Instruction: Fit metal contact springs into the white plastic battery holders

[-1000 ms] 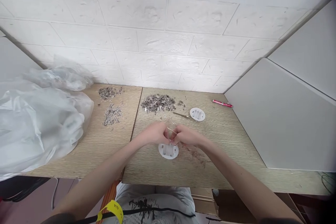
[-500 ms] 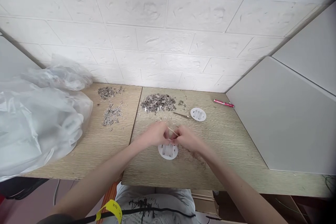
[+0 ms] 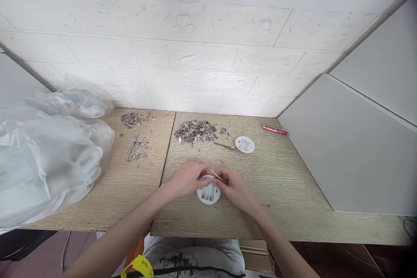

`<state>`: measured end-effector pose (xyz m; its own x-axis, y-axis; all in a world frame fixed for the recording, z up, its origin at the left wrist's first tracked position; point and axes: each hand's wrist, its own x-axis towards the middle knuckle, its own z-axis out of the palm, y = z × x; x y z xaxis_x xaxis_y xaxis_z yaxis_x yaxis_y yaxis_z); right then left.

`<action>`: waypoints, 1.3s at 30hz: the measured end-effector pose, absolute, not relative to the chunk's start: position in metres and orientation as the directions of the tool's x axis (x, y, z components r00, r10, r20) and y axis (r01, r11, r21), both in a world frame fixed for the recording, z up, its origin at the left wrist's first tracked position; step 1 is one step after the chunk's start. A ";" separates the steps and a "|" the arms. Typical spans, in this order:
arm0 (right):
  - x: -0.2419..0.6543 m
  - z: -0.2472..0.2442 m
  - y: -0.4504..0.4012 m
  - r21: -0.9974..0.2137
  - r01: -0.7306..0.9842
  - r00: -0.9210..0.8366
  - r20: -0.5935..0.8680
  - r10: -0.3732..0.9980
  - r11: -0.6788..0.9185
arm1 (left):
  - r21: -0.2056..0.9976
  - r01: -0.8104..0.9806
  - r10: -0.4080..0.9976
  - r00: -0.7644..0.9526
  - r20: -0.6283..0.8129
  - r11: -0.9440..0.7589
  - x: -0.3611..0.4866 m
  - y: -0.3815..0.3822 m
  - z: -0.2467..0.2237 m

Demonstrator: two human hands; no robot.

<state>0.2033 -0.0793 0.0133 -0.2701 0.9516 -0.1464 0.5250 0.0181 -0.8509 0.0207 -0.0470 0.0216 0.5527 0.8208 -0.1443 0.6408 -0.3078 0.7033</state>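
Note:
A white round disc with slots point(image 3: 209, 194) lies on the desk close to the front edge. My left hand point(image 3: 192, 178) is at its upper left, fingers curled with the thumb over the disc's rim; the fingertips partly hide what they grip. From the upper right, my right hand point(image 3: 233, 184) pinches a thin, light-coloured stick point(image 3: 215, 174) that slants over the top of the disc. A second white disc point(image 3: 244, 144) lies farther back to the right, beside dark tweezers point(image 3: 224, 145). A large heap of small metal parts point(image 3: 196, 131) sits behind my hands.
Two smaller piles of metal parts point(image 3: 137, 147) are on the left board. Clear plastic bags point(image 3: 55, 156) cover the far left. A red pen point(image 3: 275, 130) lies at the back right by a grey panel point(image 3: 352, 152). A brick-patterned wall stands behind.
The view has tilted slightly upward. My hands have moved apart a little, showing more of the near disc. My right hand still pinches the stick.

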 end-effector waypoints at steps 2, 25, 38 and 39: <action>0.205 0.019 -0.076 -0.928 0.371 -0.265 -0.146 0.953 -0.039 | 0.863 0.476 0.795 0.583 -0.167 -0.168 0.019 -0.043 0.021; 0.183 0.001 0.016 -0.428 0.849 -0.197 0.286 0.938 0.309 | 0.739 -0.600 0.945 0.096 -0.313 0.306 0.008 0.015 0.014; 0.183 -0.012 0.009 -0.394 0.803 -0.302 0.377 0.876 0.446 | 0.670 -0.662 0.927 0.110 -0.358 0.337 0.008 0.017 0.016; 0.181 -0.011 0.008 -0.391 0.812 -0.282 0.387 0.878 0.434 | 0.661 -0.674 0.930 0.109 -0.352 0.329 0.007 0.017 0.016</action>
<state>0.1812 0.0085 -0.0111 -0.2824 0.8776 0.3875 0.8118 0.4338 -0.3910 0.0074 0.0168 0.0159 0.1090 0.9296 -0.3520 -0.6742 0.3294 0.6611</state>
